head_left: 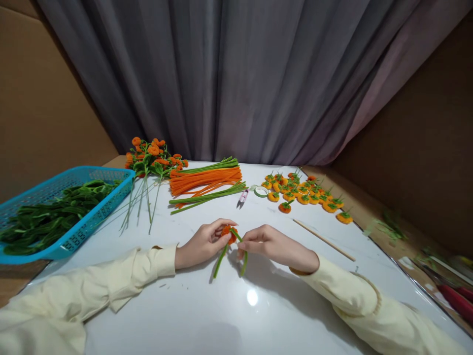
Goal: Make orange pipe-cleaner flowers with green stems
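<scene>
Between finger and thumb, my left hand [207, 242] pinches a small orange pipe-cleaner flower [232, 235] over the white table. A green pipe cleaner [220, 261] is bent at the flower, and its two ends hang down. My right hand [264, 242] grips the right-hand length of that green stem with thumb and fingertips. Beyond my hands lie bundles of orange pipe cleaners [207, 180] and green pipe cleaners [210, 197]. Pink-handled thread snips [243, 198] rest beside a roll of green tape [260, 191].
A blue basket [127, 180] with green leaves [55, 217] stands at the left. Finished orange flowers [151, 153] on long stems lie behind it. Several orange and yellow flower heads [303, 199] sit at the back right, near a wooden stick [323, 239]. Red-handled pliers [456, 301] lie far right.
</scene>
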A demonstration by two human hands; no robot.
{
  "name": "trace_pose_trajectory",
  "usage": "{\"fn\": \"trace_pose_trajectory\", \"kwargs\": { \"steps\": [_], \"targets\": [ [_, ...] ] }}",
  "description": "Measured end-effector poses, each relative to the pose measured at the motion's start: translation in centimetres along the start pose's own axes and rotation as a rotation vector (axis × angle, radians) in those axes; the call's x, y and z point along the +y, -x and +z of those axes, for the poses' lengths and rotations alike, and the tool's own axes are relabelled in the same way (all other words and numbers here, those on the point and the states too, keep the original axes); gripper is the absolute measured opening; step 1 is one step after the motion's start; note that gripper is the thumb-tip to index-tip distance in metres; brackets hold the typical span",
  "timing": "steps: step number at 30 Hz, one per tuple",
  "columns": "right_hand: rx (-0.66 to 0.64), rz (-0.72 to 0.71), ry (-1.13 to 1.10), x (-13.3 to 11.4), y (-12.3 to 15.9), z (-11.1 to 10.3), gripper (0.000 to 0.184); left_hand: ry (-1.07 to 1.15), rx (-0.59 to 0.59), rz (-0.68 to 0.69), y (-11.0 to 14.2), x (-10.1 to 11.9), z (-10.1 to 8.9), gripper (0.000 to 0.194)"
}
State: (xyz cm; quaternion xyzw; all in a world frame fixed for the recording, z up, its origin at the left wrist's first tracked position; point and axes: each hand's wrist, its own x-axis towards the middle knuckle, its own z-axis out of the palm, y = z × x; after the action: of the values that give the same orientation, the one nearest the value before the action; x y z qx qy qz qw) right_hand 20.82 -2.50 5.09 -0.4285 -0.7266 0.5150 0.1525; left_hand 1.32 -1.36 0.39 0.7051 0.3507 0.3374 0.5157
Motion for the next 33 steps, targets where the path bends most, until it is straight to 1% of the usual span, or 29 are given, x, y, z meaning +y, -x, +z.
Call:
{"fn": "trace_pose_trajectory", "kwargs": {
  "steps": [3, 6, 8, 9, 11, 13, 14, 17, 18, 19, 20, 21, 24, 28, 30, 33],
  "targets": [
    [-0.030, 0.022, 0.118, -0.4, 0.2, -1.2, 0.030, 0.258, -0.106, -0.101, -0.3, -0.2, -0.2, 0.028],
    [-0.073, -0.041, 0.230, -0.3, 0.4, -2.1, 0.028, 0.382, -0.240, -0.183, -0.6, -0.4, -0.7, 0.028],
    [-0.079, -0.126, 0.350, 0.0, 0.4, -2.5, 0.025, 0.440, -0.335, -0.259, -0.7, -0.5, -1.0, 0.028],
    [-0.075, -0.190, 0.438, 0.3, 0.4, -2.7, 0.024, 0.464, -0.376, -0.300, -0.8, -0.5, -1.2, 0.028],
    [-0.044, -0.363, 0.651, 0.9, 0.2, -2.8, 0.024, 0.503, -0.451, -0.370, -0.8, -0.6, -1.4, 0.027],
    [0.011, -0.551, 0.862, 1.7, -0.2, -2.6, 0.025, 0.530, -0.517, -0.417, -1.0, -0.7, -1.6, 0.023],
    [0.068, -0.631, 0.951, 2.1, -0.4, -2.3, 0.026, 0.548, -0.536, -0.434, -1.0, -0.8, -1.7, 0.022],
    [0.330, -0.818, 1.125, 3.7, -1.1, -1.4, 0.027, 0.621, -0.540, -0.470, -1.3, -1.2, -1.9, 0.021],
    [0.407, -0.859, 1.128, 4.2, -1.3, -1.1, 0.028, 0.637, -0.530, -0.480, -1.4, -1.3, -2.0, 0.021],
    [0.456, -0.881, 1.101, 4.6, -1.5, -0.7, 0.027, 0.642, -0.522, -0.489, -1.5, -1.4, -2.1, 0.022],
    [0.469, -0.886, 1.053, 4.9, -1.7, -0.4, 0.026, 0.636, -0.519, -0.496, -1.6, -1.5, -2.2, 0.023],
    [0.454, -0.878, 0.995, 5.1, -1.7, -0.2, 0.025, 0.622, -0.516, -0.499, -1.7, -1.5, -2.2, 0.025],
    [0.350, -0.824, 0.856, 5.3, -1.7, 0.6, 0.021, 0.576, -0.529, -0.493, -1.7, -1.1, -2.3, 0.030],
    [0.249, -0.786, 0.747, 5.1, -1.4, 1.3, 0.021, 0.484, -0.624, -0.535, -1.6, -0.1, -2.4, 0.029],
    [0.223, -0.761, 0.687, 4.9, -1.2, 1.6, 0.023, 0.413, -0.643, -0.549, -1.6, 0.2, -2.6, 0.026],
    [0.204, -0.673, 0.560, 4.7, -1.1, 2.0, 0.023, 0.288, -0.629, -0.502, -1.7, 0.0, -2.8, 0.024]
  ]
}}
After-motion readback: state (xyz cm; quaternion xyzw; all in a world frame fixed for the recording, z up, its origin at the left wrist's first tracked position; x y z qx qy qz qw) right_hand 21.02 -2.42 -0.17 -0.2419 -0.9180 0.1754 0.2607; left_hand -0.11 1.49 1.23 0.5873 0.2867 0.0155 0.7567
